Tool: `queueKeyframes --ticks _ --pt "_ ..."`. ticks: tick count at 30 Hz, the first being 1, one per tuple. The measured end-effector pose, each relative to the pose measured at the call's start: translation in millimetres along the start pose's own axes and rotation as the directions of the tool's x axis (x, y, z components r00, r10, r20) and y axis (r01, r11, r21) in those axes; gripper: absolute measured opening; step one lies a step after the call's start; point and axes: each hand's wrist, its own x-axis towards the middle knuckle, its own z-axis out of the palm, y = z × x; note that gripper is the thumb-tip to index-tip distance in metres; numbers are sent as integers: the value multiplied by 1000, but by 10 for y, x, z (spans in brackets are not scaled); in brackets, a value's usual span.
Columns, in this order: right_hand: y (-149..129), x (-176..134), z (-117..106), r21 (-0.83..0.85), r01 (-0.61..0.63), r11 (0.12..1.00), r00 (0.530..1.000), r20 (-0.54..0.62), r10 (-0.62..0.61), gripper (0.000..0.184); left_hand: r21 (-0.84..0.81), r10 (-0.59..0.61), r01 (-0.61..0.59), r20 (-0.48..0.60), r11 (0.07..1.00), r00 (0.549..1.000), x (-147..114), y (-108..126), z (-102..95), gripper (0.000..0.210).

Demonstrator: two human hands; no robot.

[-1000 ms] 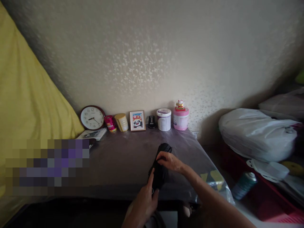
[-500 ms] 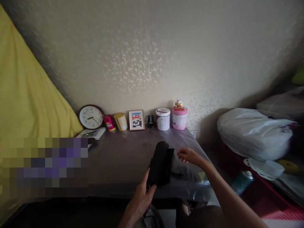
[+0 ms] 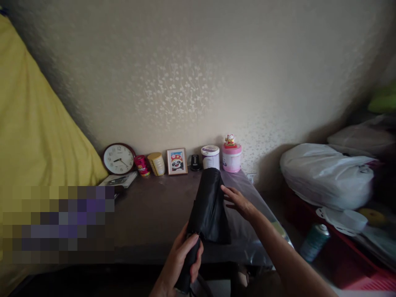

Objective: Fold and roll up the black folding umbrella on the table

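A black folding umbrella (image 3: 208, 206), rolled with a loose flap of cloth at its right side, tilts up over the table. My left hand (image 3: 185, 251) is closed around its handle at the lower end. To the right of the umbrella, my right hand (image 3: 237, 201) is open, fingers stretched toward the cloth. The index fingertip reaches the umbrella's right edge; whether it presses on the cloth I cannot tell.
Along the wall stand a round clock (image 3: 119, 159), a pink can (image 3: 142, 166), a yellow jar (image 3: 156, 163), a framed panda picture (image 3: 177, 161) and two tubs, the pink one (image 3: 231, 159) topped by a cat figurine. A spray can (image 3: 314, 243) and white bag (image 3: 328, 175) are at right.
My left hand's grip now wraps the handle, and the umbrella is raised, with more of its handle and loose flap showing. My right hand has come closer to it, its fingers straightened.
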Motion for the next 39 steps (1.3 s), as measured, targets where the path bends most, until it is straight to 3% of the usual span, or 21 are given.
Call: queueKeyframes --ticks 3,6,9,12,13,15,18,21,24,28,32,36,37,39 --pt "-27 -23 53 188 -43 981 998 54 33 56 -126 -81 99 142 987 987 -11 -38 -18 21" --pt "-41 -42 124 388 -45 920 994 111 2 49 -174 -176 244 335 954 926 36 -106 -59 37" --pt "-59 -32 184 502 -54 863 998 39 40 38 -129 -257 329 389 936 885 61 -175 -90 44" --pt "-71 1 215 508 -38 861 989 -101 103 31 -71 -237 263 253 962 938 15 -223 -100 35" --pt "-72 12 220 496 -19 868 984 -144 104 30 14 -208 209 175 978 962 -8 -235 -98 39" --pt "-68 26 228 466 29 884 972 -219 84 30 292 -69 59 22 955 997 -44 -258 -84 65" --pt "-56 22 252 439 78 895 960 -274 50 31 660 240 -128 -82 740 967 -41 -297 -34 85" --pt "-48 2 292 417 96 904 959 -281 28 34 775 325 -82 -164 626 931 14 -342 17 80" --pt "-49 -12 324 377 105 920 957 -291 10 36 787 331 -63 -183 613 926 65 -388 5 77" --pt "-41 -19 334 339 108 934 958 -287 -7 41 772 411 -224 -53 595 910 104 -456 -97 74" --pt "-28 -31 323 296 114 948 959 -283 -27 49 764 377 -246 4 596 926 127 -489 -156 71" --pt "-63 -37 210 99 123 987 966 -241 -96 54 649 383 -282 -16 707 923 94 -431 -133 66" --pt "-76 -30 149 50 132 990 971 -205 -119 53 591 356 -258 -54 764 933 79 -405 -131 63" --pt "-90 0 -9 15 160 987 977 -146 -156 50 398 191 -130 -118 908 974 51 -345 -150 52"
